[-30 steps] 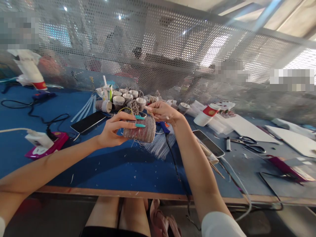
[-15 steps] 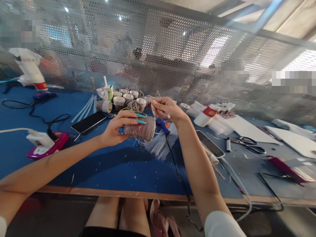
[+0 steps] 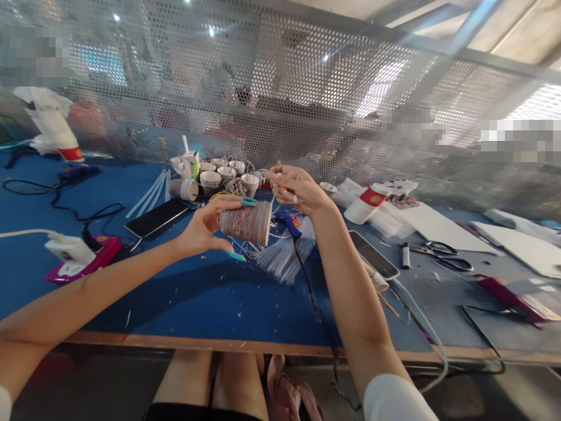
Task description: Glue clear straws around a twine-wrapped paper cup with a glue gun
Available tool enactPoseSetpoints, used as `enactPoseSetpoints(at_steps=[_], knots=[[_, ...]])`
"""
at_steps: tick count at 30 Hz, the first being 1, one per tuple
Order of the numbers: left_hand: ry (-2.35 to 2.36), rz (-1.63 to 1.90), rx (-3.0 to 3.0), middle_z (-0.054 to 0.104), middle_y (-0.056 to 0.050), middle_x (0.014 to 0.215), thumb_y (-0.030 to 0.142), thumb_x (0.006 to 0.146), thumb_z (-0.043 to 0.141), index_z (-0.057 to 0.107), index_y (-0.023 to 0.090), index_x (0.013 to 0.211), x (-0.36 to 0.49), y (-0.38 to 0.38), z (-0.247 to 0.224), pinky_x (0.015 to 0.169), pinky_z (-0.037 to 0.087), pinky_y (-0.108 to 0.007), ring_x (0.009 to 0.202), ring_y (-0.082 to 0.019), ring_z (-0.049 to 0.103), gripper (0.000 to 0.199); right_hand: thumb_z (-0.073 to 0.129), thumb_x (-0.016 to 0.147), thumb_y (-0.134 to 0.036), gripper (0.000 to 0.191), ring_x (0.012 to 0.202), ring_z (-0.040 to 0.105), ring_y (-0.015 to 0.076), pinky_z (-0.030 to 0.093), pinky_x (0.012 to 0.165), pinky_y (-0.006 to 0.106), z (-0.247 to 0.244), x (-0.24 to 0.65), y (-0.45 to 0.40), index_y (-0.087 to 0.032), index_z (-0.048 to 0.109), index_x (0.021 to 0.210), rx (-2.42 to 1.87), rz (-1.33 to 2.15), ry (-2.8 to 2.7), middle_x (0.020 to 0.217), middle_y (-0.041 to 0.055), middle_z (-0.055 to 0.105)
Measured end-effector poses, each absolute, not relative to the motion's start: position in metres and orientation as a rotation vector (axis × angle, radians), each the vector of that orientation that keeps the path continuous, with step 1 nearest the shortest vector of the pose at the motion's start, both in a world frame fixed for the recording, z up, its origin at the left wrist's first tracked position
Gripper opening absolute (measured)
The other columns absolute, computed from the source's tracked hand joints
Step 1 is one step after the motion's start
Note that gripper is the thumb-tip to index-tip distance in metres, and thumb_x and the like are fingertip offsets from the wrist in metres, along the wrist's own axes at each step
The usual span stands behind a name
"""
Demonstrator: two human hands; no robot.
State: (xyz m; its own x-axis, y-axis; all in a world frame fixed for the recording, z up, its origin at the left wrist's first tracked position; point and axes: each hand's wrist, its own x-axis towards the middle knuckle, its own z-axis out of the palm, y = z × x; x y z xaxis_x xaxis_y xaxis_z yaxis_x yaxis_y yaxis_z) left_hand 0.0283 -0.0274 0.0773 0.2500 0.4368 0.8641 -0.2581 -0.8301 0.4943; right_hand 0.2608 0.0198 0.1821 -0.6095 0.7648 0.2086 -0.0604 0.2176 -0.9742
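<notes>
A paper cup wrapped in greyish-brown twine [image 3: 246, 225] lies sideways in the air above the blue table. My left hand [image 3: 209, 225] grips it from the left, fingers over the top and thumb below. From the cup's right rim a strand of twine [image 3: 273, 196] runs up to my right hand [image 3: 298, 190], which pinches it, fingers curled. Just beyond the cup's right end is a blue glue gun [image 3: 288, 223], beside a bundle of clear glue sticks [image 3: 284, 260]. Several small twine-covered cups [image 3: 211, 180] stand behind my hands, and another [image 3: 190, 190] lies on its side.
A phone [image 3: 158, 218] and a magenta power strip [image 3: 105, 257] lie left. To the right are a second phone [image 3: 372, 257], a red-and-white paper cup [image 3: 367, 204], scissors [image 3: 442, 255] and white boards [image 3: 447, 228]. A perforated metal screen [image 3: 280, 82] rises behind the table.
The wrapped cup has turned and shifted slightly left. My left thumb now shows below it, stretched out. My right hand still pinches the twine, a little higher.
</notes>
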Motion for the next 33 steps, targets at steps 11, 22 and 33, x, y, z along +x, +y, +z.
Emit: enactPoseSetpoints(at_steps=[11,22,33], knots=[[0.217,1.601,1.938,0.064,-0.009,0.134,0.039,0.069,0.089,0.058,0.033,0.137,0.028,-0.031,0.081,0.091,0.061,-0.032,0.123,-0.023,0.064,0.074,0.079,0.083,-0.032,0.036,0.033,0.033,0.0021,0.017,0.032,0.018,0.188,0.259,0.008,-0.017,0.051,0.101,-0.675,1.339,-1.847,0.05,-0.0097,0.056],[0.323,1.581,2.038,0.067,-0.011,0.124,0.036,0.068,0.09,0.065,0.025,0.127,0.027,-0.034,0.08,0.091,0.06,-0.033,0.12,-0.024,0.064,0.065,0.08,0.083,-0.035,0.038,0.037,0.04,0.0019,0.019,0.03,0.015,0.207,0.258,-0.017,-0.019,0.052,0.103,-0.571,1.348,-1.949,0.056,-0.01,0.054],[0.264,1.654,2.071,0.071,-0.011,0.121,0.032,0.067,0.091,0.069,0.026,0.119,0.03,-0.036,0.083,0.094,0.06,-0.038,0.117,-0.024,0.067,0.058,0.078,0.085,-0.031,0.037,0.038,0.039,0.002,0.021,0.032,0.013,0.198,0.254,-0.007,-0.021,0.048,0.104,-0.567,1.334,-1.952,0.058,-0.0105,0.053]])
